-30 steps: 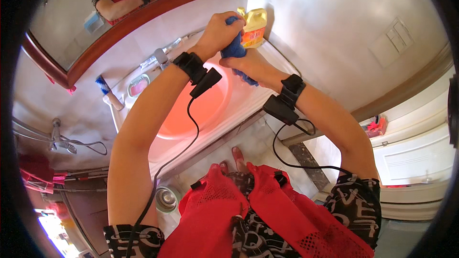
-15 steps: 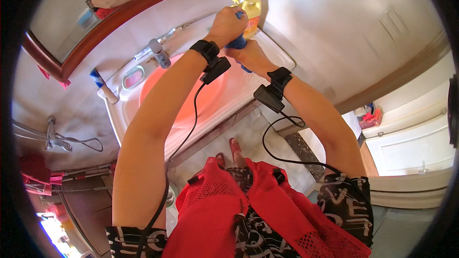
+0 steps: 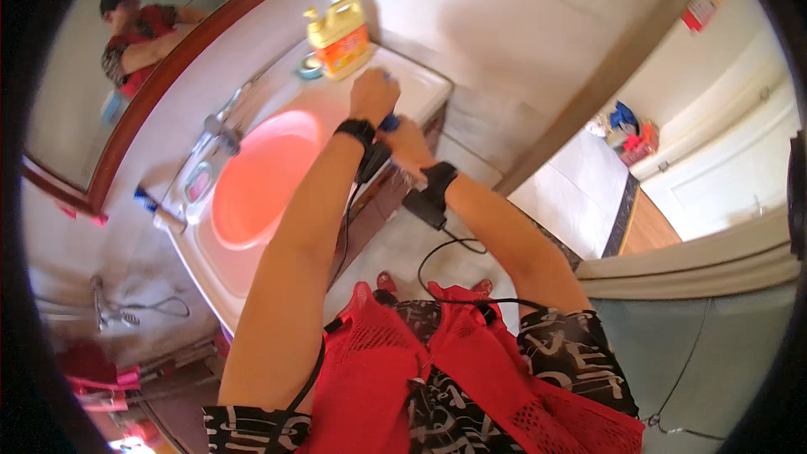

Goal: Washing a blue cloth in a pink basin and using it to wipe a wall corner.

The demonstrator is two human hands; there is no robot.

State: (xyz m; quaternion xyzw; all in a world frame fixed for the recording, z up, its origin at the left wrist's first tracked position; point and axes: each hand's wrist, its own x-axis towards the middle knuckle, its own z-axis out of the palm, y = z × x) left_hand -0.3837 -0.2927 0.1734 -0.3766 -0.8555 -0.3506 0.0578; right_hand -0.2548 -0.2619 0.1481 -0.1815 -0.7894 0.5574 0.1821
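My left hand and my right hand are closed round a bunched blue cloth, the left one higher and farther from me. Both are over the right end of the white washbasin counter. Just left of them sits a pink plastic basin in the sink, under a metal tap. A yellow pump jug stands behind my hands, beside a small teal round item. Black devices with cables are strapped to both wrists. Most of the cloth is hidden by my fingers.
A soap dish and blue brush lie on the counter's left. A framed mirror hangs above. Shower fittings are at the left wall. At right, a doorway shows a white door and a heap of bright items.
The view has swung toward the doorway. My hands, holding the cloth, have come down and back toward me; more of the pink basin and jug shows.
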